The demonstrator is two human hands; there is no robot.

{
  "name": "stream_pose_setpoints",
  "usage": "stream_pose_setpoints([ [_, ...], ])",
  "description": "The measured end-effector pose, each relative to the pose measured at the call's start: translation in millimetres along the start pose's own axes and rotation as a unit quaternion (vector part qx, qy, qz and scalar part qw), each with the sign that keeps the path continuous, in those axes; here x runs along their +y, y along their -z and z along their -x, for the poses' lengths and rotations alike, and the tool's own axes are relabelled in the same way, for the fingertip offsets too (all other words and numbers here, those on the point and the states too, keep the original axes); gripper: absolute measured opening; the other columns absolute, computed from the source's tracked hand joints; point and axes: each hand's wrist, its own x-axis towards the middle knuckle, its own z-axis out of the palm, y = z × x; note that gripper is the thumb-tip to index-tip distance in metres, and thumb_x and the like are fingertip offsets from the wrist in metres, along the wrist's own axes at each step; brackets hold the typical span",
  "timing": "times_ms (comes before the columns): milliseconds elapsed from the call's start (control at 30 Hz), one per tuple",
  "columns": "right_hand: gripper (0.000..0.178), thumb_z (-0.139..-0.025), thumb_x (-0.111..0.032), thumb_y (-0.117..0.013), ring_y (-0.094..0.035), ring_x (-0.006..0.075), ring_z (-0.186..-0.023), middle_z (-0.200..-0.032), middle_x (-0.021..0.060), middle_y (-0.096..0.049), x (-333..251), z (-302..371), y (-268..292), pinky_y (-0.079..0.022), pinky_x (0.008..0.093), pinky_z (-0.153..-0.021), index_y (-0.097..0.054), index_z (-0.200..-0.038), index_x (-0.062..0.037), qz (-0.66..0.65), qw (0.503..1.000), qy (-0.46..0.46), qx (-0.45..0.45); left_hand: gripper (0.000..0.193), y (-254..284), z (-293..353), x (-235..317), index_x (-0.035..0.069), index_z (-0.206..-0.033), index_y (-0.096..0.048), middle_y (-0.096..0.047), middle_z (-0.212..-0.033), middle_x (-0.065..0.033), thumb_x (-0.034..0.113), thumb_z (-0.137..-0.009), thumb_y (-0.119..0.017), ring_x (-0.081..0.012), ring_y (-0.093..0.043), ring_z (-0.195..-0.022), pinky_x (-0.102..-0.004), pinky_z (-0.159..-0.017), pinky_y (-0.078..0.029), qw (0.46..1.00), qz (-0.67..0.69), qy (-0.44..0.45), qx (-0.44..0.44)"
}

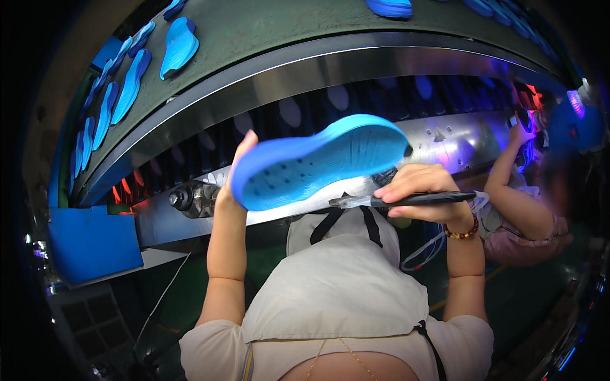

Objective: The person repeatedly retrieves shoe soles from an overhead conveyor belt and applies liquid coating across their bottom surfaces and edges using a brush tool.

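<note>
A blue shoe sole (330, 159) is held tilted over the bench, its lighter blue inner face toward me. My left hand (231, 184) is closed on its wider left end; most of those fingers are hidden behind the sole. My right hand (422, 190) grips a slim black-handled tool (432, 198) with a pale tapered tip, possibly a brush. The tip points left, just below the sole's lower edge; I cannot tell whether they touch. White sheeting (298, 204) lies on the bench under the sole.
Ahead runs a dark green conveyor belt (267, 32) with several blue soles (180, 47), behind a metal rail (298, 62). A black-capped container (181, 199) stands at left near a blue box (95, 244). A co-worker's arm (518, 203) reaches over the bench at right.
</note>
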Motion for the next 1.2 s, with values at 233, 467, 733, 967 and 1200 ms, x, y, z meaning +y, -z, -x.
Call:
stream_pose_setpoints([
  [233,0.015,-0.068,-0.003,-0.068,-0.06,0.0168,-0.073,-0.08,0.0106,-0.065,34.7,-17.0,-38.0,-0.045,0.0264,-0.066,-0.067,-0.082,-0.0004,-0.021,0.98,-0.122,0.155,0.097,-18.8,-56.5,-69.1,0.003,-0.135,-0.025,-0.033,-0.132,-0.0213,0.078,-0.072,-0.018,-0.0406,-0.04,-0.115,-0.0531,-0.096,-0.031,0.977,0.133,-0.127,-0.104],
  [467,0.014,-0.062,-0.01,-0.07,-0.059,0.0176,-0.071,-0.074,0.0032,-0.062,17.3,-20.0,-66.0,-0.044,0.0317,-0.07,-0.062,-0.073,-0.0095,0.226,0.966,0.085,0.089,0.087,-20.5,-49.4,-59.1,0.003,-0.128,-0.034,-0.046,-0.122,-0.019,0.071,-0.079,-0.013,-0.0342,-0.046,-0.111,-0.0478,-0.093,-0.038,0.974,0.067,-0.217,-0.007],
  [733,0.016,-0.065,-0.005,-0.069,-0.062,0.02,-0.076,-0.08,0.0073,-0.065,11.5,-33.9,-40.5,-0.045,0.0295,-0.07,-0.064,-0.08,-0.0044,0.069,0.986,0.023,0.152,0.086,-47.7,-41.3,-57.1,0.005,-0.129,-0.033,-0.046,-0.122,-0.0196,0.072,-0.078,-0.015,-0.0361,-0.046,-0.11,-0.0481,-0.092,-0.039,0.962,0.101,-0.25,-0.052],
  [967,0.017,-0.067,-0.001,-0.07,-0.062,0.0197,-0.08,-0.084,0.0101,-0.065,13.5,-15.2,-37.7,-0.048,0.029,-0.074,-0.065,-0.083,-0.0025,-0.129,0.989,-0.004,0.07,0.087,-46.2,-30.3,-34.8,0.005,-0.131,-0.031,-0.044,-0.123,-0.0204,0.072,-0.076,-0.024,-0.0386,-0.046,-0.109,-0.0505,-0.092,-0.038,0.951,0.087,-0.294,-0.045],
  [1200,0.019,-0.065,-0.002,-0.071,-0.059,0.0217,-0.094,-0.088,0.0109,-0.065,28.0,-5.9,-39.6,-0.045,0.0319,-0.084,-0.066,-0.084,-0.0015,-0.137,0.99,-0.003,0.024,0.087,-48.2,-35.9,-17.8,0.003,-0.13,-0.031,-0.045,-0.122,-0.0203,0.071,-0.076,-0.03,-0.0347,-0.048,-0.107,-0.0472,-0.092,-0.04,0.946,0.028,-0.322,0.018],
])
